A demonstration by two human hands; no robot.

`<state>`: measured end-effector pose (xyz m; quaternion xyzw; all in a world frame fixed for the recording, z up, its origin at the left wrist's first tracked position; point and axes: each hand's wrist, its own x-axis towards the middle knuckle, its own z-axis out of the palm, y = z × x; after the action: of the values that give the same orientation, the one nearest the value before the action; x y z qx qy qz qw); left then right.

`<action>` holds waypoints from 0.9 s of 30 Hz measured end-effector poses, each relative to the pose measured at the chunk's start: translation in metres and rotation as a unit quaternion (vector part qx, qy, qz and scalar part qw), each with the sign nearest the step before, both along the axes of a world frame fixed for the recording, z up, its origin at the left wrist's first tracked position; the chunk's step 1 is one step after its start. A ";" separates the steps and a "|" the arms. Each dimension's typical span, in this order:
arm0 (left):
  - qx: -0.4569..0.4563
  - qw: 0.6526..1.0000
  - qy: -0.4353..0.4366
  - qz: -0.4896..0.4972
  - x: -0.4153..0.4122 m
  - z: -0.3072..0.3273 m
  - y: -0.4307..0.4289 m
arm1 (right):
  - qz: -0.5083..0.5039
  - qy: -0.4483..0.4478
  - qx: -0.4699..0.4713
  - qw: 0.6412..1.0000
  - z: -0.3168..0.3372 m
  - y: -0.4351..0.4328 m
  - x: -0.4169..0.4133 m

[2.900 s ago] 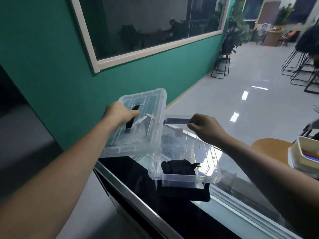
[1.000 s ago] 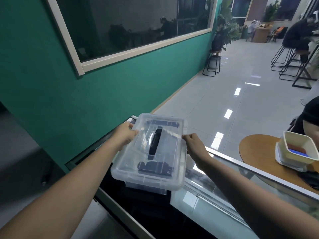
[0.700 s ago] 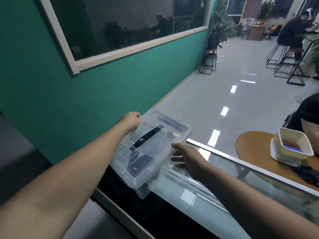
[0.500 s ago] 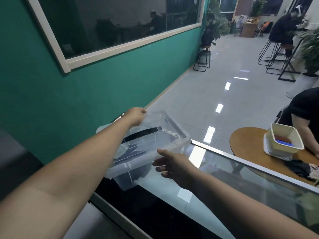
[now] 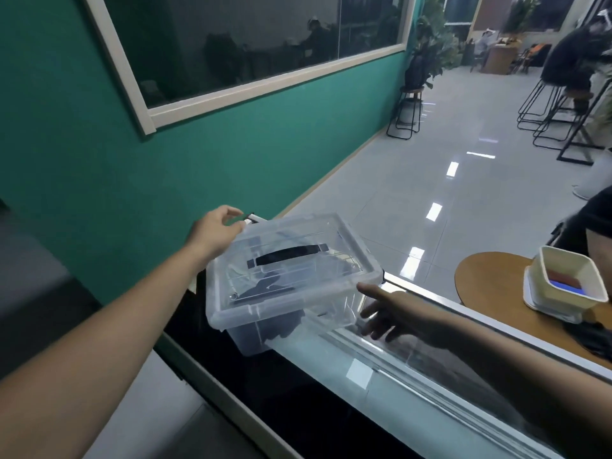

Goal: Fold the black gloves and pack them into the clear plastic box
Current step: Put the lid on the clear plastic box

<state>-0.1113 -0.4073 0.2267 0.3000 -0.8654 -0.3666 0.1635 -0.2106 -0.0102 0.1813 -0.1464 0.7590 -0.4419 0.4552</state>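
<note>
On the glass-topped counter (image 5: 364, 369) before you sits the lidded clear plastic box (image 5: 337, 260), the black gloves (image 5: 265, 289) inside. Your left hand (image 5: 215, 233) grips its far left corner; your right hand (image 5: 394, 313), fingers spread, lies beside its right wall.

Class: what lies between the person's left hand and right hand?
In the head view, the lidded clear plastic box, with the black gloves inside, fills the stretch between the left hand and the right hand.
</note>
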 end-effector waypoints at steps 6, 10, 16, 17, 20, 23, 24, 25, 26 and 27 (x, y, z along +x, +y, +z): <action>0.129 0.988 0.041 0.076 0.060 -0.031 -0.027 | -0.080 0.001 -0.035 0.996 0.003 0.001 -0.048; 0.254 0.963 0.029 0.088 0.082 -0.047 -0.023 | -0.142 0.000 -0.061 0.988 -0.006 -0.012 -0.075; 0.414 0.904 0.064 0.086 0.096 -0.059 0.004 | -0.180 -0.028 -0.100 0.978 -0.010 -0.040 -0.086; 0.440 0.892 0.066 0.081 0.098 -0.058 0.009 | -0.184 -0.029 -0.104 0.977 -0.010 -0.044 -0.086; 0.529 0.844 0.069 0.047 0.103 -0.063 0.016 | -0.186 -0.057 -0.126 0.973 -0.012 -0.056 -0.084; 0.565 0.820 0.090 0.011 0.106 -0.068 0.019 | -0.170 -0.064 -0.160 0.970 -0.009 -0.062 -0.079; 0.574 0.813 0.099 0.012 0.106 -0.070 0.019 | -0.161 -0.056 -0.167 0.971 -0.009 -0.063 -0.078; 0.577 0.810 0.106 0.017 0.107 -0.070 0.020 | -0.160 -0.044 -0.173 0.971 -0.008 -0.063 -0.078; 0.577 0.809 0.109 0.023 0.107 -0.070 0.021 | -0.155 -0.039 -0.182 0.970 -0.007 -0.063 -0.078; 0.572 0.812 0.109 0.030 0.108 -0.070 0.021 | -0.156 -0.038 -0.188 0.969 -0.008 -0.063 -0.080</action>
<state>-0.0033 -0.3865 0.1570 0.3228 -0.4664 -0.8209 0.0663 -0.2903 -0.0729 0.1736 -0.0928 0.6580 -0.6474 0.3732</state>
